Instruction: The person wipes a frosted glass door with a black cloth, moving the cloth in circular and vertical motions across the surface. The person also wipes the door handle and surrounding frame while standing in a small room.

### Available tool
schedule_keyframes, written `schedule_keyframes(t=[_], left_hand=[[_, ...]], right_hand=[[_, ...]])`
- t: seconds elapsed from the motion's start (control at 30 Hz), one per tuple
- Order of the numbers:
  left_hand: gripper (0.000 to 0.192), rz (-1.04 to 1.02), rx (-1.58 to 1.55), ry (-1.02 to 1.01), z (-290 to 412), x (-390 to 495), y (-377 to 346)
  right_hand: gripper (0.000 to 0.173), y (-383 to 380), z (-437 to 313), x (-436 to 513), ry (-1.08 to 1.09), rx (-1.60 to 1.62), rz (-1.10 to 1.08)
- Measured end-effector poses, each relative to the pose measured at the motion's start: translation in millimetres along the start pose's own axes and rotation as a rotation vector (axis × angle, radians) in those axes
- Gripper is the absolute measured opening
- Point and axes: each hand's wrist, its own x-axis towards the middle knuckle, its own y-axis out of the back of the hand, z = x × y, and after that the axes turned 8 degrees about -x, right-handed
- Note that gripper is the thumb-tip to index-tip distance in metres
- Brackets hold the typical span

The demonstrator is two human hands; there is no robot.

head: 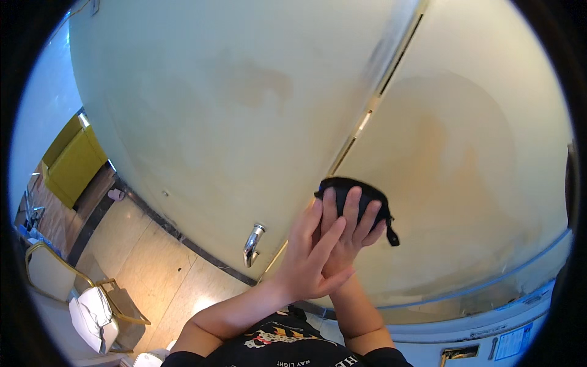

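A black zippered pouch (341, 181) is held out in front of me, with its zip pull hanging from the right side. My right hand (351, 229) lies against the pouch with its fingers spread over the near face, back of the hand toward me. Over the right hand's wrist side rests my left hand (305, 257). One left fingertip reaches the pouch's lower left edge, and whether that hand also grips it is hidden. Behind both hands stands a pale frosted panel (192, 137) with a vertical gold-coloured seam (365, 120).
A bent chrome fitting (252, 245) sticks out low on the panel. To the left are a gold-framed chair (50, 266) with white cloth (91, 316), a mustard sofa (75, 160) and a pink slipper (116, 195). A pale blue cabinet-like unit (412, 332) stands at lower right.
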Motion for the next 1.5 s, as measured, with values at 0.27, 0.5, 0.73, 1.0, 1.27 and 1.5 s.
schedule_keyframes(t=[0.27,0.5,0.73,1.0,1.27,1.5], left_hand=[[0.083,-0.05,0.011,0.006,-2.6,-21.6,22.2],[0.079,0.052,0.031,0.11,-21.5,2.7,63.9],[0.07,0.098,-0.039,0.199,-35.9,-18.4,78.7],[0.064,0.02,-0.035,0.204,-43.7,-20.6,106.6],[0.065,0.04,-0.026,0.162,-46.3,-12.5,124.3],[0.068,0.121,0.021,0.135,-57.2,-1.1,126.7]], right_hand=[[0.043,-24.0,-26.5,-24.6,-0.101,0.264,0.107],[0.043,-12.3,-58.9,33.2,-0.09,0.132,0.007],[0.047,-16.5,-91.9,13.9,0.004,0.129,-0.089],[0.052,-8.7,-81.8,41.1,-0.044,0.067,-0.182],[0.061,-12.8,-98.1,73.0,-0.02,0.076,-0.087],[0.049,-29.4,-115.2,35.7,0.075,0.162,-0.067]])
